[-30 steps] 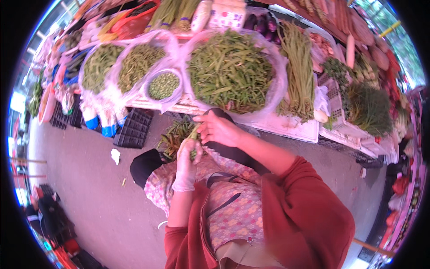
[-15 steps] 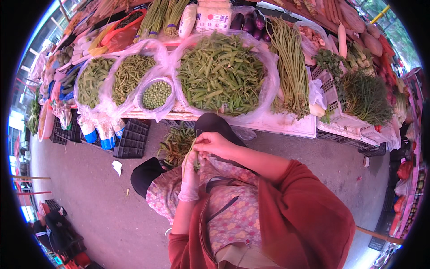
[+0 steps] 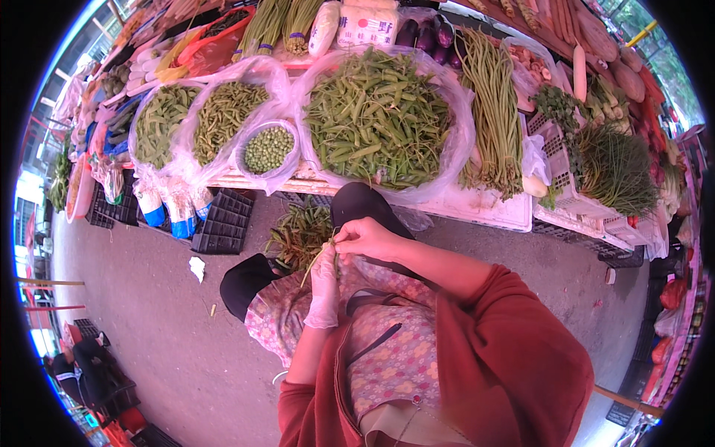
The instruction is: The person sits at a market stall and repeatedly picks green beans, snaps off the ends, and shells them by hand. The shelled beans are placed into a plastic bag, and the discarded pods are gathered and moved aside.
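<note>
Above my lap, my left hand [image 3: 324,283], in a thin clear glove, closes round a slender green stem [image 3: 306,276]. My bare right hand [image 3: 364,238] meets it at the upper end, thumb and finger pinched on the stem's tip. Exactly which vegetable it is I cannot tell, since the fingers cover much of it. Just beyond my hands, a heap of leafy greens with reddish-brown stalks [image 3: 300,235] lies low between my knees. My patterned apron [image 3: 395,357] spreads beneath both wrists.
The stall ahead bears a big bagged mound of green pods [image 3: 376,119], a bowl of shelled peas [image 3: 267,151], long beans [image 3: 488,112] and eggplants [image 3: 427,37]. Black crates [image 3: 222,221] stand below at left. A white scrap [image 3: 196,269] lies on the floor.
The view has shifted slightly. My right hand stays pinched at the stem's top, and the stem's lower end now sticks out more to the left of my gloved hand.
</note>
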Tool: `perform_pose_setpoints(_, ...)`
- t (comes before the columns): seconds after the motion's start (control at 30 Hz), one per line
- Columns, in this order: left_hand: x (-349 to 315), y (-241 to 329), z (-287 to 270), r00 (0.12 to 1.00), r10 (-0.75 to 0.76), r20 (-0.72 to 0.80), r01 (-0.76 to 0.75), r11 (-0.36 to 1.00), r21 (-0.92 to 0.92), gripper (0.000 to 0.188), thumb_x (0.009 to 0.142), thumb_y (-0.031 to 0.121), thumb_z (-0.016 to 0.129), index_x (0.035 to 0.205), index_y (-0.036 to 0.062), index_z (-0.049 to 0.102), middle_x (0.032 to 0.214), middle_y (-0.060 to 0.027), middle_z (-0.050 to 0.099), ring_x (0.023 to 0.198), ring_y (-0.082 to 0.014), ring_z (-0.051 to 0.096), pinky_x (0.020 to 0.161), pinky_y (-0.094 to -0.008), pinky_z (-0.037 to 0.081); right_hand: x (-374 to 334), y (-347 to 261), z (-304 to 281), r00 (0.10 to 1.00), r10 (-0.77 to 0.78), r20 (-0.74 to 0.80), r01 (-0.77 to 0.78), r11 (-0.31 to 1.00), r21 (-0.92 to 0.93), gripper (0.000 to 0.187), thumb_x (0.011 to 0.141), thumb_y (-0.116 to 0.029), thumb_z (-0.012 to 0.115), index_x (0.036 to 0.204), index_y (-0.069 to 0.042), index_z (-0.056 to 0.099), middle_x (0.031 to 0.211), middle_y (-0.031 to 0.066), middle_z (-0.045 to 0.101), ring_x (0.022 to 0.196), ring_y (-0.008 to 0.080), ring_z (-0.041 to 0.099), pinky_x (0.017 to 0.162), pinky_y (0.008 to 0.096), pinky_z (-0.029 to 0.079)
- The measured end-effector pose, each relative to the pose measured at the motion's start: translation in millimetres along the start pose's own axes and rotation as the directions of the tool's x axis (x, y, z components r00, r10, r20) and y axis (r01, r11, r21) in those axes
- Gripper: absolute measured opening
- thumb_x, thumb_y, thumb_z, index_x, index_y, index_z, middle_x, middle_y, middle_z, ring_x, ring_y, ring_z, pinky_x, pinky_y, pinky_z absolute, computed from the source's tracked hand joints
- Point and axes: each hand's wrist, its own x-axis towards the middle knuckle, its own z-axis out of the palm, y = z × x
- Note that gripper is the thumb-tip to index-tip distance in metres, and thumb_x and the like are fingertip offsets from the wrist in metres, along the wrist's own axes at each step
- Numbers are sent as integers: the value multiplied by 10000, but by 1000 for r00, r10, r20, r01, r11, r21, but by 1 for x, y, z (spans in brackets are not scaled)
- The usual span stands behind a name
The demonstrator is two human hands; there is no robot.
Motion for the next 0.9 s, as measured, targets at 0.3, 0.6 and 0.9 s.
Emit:
perform_pose_setpoints(0.3, -14, -18, -17, 985, -128, 114, 94, 960, 263, 366, 1017, 360, 409, 881, 71, 587, 674, 31, 533, 523, -48, 436, 441, -195, 329, -19, 18, 7, 982, 189, -2, -189, 982, -16, 174, 878, -95, 594, 947, 63, 617, 716, 81, 636, 614, 164, 634, 582, 276, 517)
perform_pose_setpoints(0.6, -40, -25, -32, 875, -331, 352, 240, 930, 278, 388, 1027, 371, 351, 892, 86, 577, 563, 22, 479, 440, -87, 394, 406, -236, 284, -57, 28, 25, 980, 197, -32, -198, 977, -72, 156, 858, -153, 614, 827, 0, 624, 664, 43, 610, 551, 110, 568, 513, 257, 452)
perform_pose_setpoints(0.9, -46, -39, -34, 856, -377, 353, 296, 918, 263, 340, 1008, 303, 381, 804, 88, 548, 635, -25, 489, 528, -102, 423, 450, -244, 309, -82, 44, 37, 976, 79, -201, -105, 987, -123, 90, 881, -89, 614, 825, -32, 573, 631, -13, 526, 535, 43, 457, 480, 220, 362)
